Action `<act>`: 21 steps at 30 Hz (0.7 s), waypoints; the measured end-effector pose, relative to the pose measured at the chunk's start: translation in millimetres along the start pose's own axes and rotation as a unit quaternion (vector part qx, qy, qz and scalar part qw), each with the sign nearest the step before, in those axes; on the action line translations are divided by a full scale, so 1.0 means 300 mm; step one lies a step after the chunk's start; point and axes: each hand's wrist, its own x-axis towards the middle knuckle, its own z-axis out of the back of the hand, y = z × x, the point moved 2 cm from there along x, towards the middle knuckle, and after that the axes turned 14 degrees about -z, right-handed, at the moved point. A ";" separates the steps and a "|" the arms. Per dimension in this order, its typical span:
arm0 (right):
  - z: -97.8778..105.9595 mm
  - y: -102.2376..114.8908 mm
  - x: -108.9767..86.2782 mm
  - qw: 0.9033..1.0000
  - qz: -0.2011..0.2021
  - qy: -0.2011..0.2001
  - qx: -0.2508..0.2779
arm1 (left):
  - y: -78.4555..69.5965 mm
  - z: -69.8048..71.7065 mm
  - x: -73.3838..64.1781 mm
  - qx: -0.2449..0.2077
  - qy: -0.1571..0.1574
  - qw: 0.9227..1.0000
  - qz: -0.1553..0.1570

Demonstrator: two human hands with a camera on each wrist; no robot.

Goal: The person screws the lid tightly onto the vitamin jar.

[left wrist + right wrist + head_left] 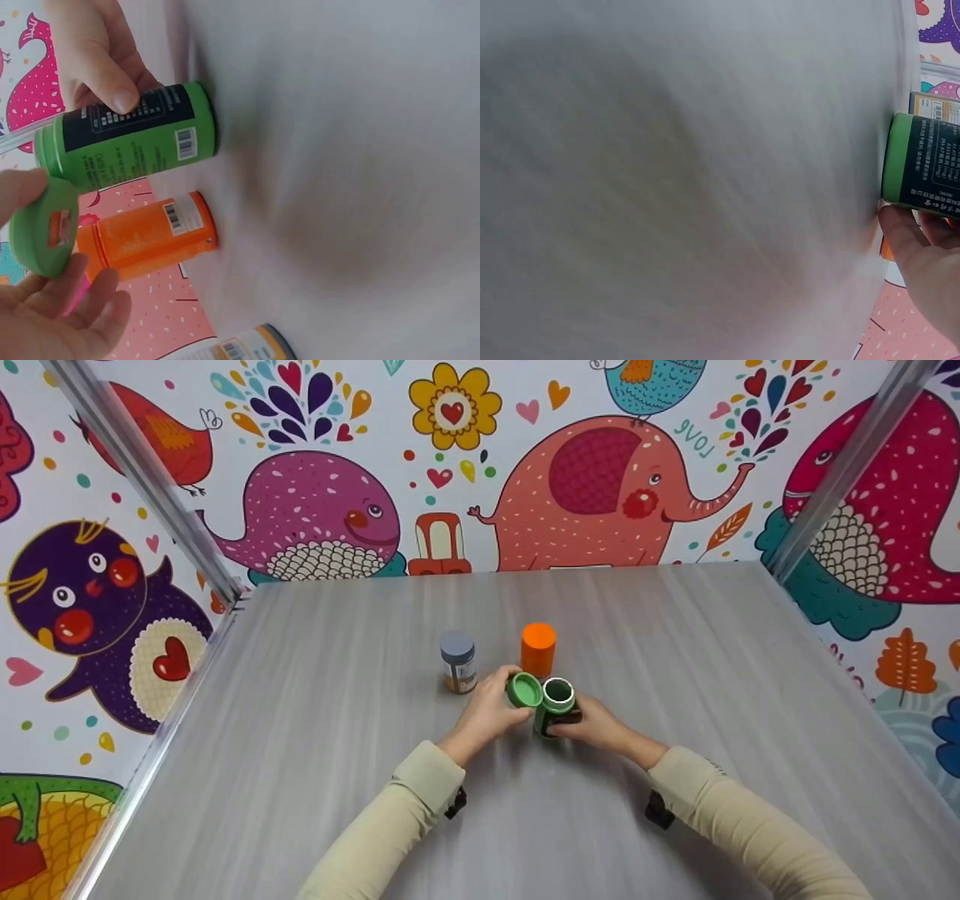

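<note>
My left hand [491,706] pinches a round green lid [525,690] by its rim, its hollow inside turned toward the head camera. Right beside the lid is an uncapped green bottle [557,705] with a white-rimmed mouth. Fingers and thumb of my right hand [602,725] grip this bottle around its dark label. In the left wrist view the bottle [127,135] shows a barcode near its base, and the lid [46,227] overlaps its neck edge. The right wrist view shows the bottle's base [897,157] close to the table, with the right fingers under its side.
An orange bottle [538,649] with its cap on stands just behind the green one. A capped bottle with a grey lid [458,661] stands to the left, near the left hand. The grey table [337,660] meets walls printed with cartoon animals at its back and sides.
</note>
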 end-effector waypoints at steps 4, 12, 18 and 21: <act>-0.005 0.009 -0.001 1.000 -0.004 -0.003 -0.007 | -0.008 0.006 0.004 0.000 -0.003 1.000 -0.003; 0.002 0.111 -0.045 1.000 -0.001 0.006 -0.021 | -0.028 0.013 0.020 -0.007 -0.008 1.000 -0.011; -0.003 0.086 -0.035 1.000 -0.005 0.011 -0.018 | -0.049 -0.004 0.038 -0.013 -0.001 1.000 -0.018; -0.008 0.039 -0.014 1.000 -0.004 0.014 -0.014 | -0.062 -0.015 0.052 -0.008 0.016 1.000 -0.023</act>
